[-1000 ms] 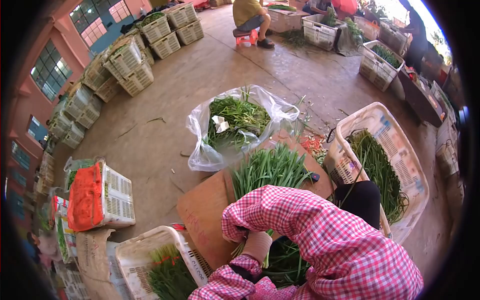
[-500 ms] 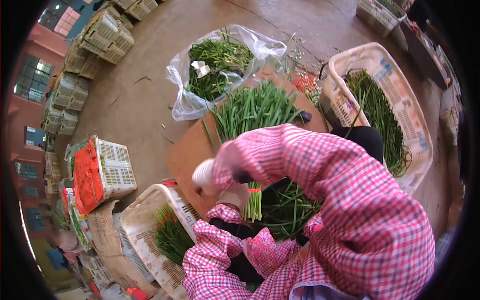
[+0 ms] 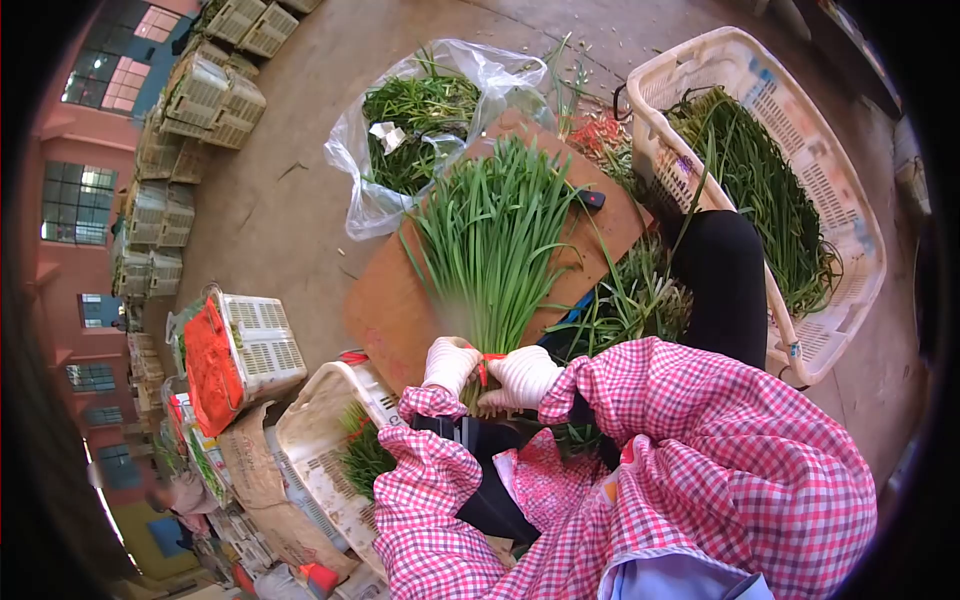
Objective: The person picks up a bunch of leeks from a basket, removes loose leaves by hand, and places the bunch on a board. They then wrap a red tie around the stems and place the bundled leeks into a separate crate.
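A large bunch of long green stalks [image 3: 495, 235] lies on the brown board [image 3: 385, 310], its leaves fanned away from me. At its near end, a red band [image 3: 487, 366] goes round the stems. My left hand [image 3: 452, 366], in a white glove, is closed on the left side of the bunch beside the band. From the right, my right hand [image 3: 522, 378], also white-gloved, grips the stems and the band, with bare fingertips near the stem ends. A dark-handled tool [image 3: 591, 199] lies at the board's right edge.
Behind the board stands a clear plastic bag [image 3: 357, 195] of greens. A large white crate [image 3: 860, 240] of greens is at the right. At the lower left, another crate [image 3: 305, 425] holds a smaller bunch. Loose greens [image 3: 640, 300] lie beside my dark-clad knee [image 3: 725, 270].
My right hand has come back from the left, over the board, to the stems. Both hands are now together at the red band, and the arm no longer covers the bunch.
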Demonstrator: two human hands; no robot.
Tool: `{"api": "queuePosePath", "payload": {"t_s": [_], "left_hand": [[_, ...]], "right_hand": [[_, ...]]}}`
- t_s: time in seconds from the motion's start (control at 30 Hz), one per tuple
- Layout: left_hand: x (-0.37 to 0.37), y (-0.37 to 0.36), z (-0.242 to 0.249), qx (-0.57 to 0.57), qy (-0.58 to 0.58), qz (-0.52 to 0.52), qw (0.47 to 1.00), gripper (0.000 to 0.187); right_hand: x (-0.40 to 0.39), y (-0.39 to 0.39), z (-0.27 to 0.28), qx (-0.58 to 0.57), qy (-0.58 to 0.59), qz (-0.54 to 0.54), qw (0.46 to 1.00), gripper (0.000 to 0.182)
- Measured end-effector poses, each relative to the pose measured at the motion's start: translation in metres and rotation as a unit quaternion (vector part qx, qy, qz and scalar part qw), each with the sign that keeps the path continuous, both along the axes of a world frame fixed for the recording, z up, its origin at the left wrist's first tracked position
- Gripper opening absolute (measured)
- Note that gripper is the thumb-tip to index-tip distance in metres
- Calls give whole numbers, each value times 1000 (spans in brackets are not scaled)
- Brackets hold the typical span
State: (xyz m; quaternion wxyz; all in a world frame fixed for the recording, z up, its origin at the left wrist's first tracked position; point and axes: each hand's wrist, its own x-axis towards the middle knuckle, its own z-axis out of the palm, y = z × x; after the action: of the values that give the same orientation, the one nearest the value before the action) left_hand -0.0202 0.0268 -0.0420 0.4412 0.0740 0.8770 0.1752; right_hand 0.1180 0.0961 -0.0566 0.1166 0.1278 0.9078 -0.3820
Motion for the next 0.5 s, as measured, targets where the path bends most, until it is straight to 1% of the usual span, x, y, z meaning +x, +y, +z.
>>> {"api": "queuePosePath", "payload": {"t_s": [0.03, 0.1, 0.13, 0.17, 0.23, 0.27, 0.33, 0.37, 0.4, 0.43, 0.5], "left_hand": [[0, -1, -2, 2, 3, 0, 1000, 12], [0, -5, -7, 18, -8, 33, 999, 10], [-1, -5, -9, 17, -3, 28, 999, 8], [-2, -5, -8, 22, -1, 29, 999, 8], [-2, -8, -9, 23, -20, 48, 998, 15], [-2, -12, -11, 28, -20, 51, 998, 15], [-2, -22, -18, 112, -97, 152, 977, 4], [0, -28, -22, 119, -97, 154, 976, 4], [4, -34, -27, 163, -88, 179, 966, 3], [7, -41, -32, 209, -79, 207, 952, 6], [17, -48, -34, 250, -60, 232, 938, 9]], "right_hand": [[0, -4, -6, 2, 3, 0, 1000, 41], [1, -12, -16, 31, 52, -64, 996, 34], [3, -16, -20, 35, 81, -91, 992, 27], [4, -15, -20, 40, 83, -90, 992, 27], [6, -13, -23, 36, 85, -124, 988, 23], [5, -9, -21, 28, 117, -153, 981, 22], [-3, 8, -18, 39, 89, -114, 989, 23], [-8, 16, -14, 56, 83, -88, 991, 23], [-13, 22, -8, 63, 64, -53, 995, 23], [-20, 28, -5, 94, 53, -5, 994, 24], [-42, 38, 5, 155, 25, 75, 985, 24]]}}
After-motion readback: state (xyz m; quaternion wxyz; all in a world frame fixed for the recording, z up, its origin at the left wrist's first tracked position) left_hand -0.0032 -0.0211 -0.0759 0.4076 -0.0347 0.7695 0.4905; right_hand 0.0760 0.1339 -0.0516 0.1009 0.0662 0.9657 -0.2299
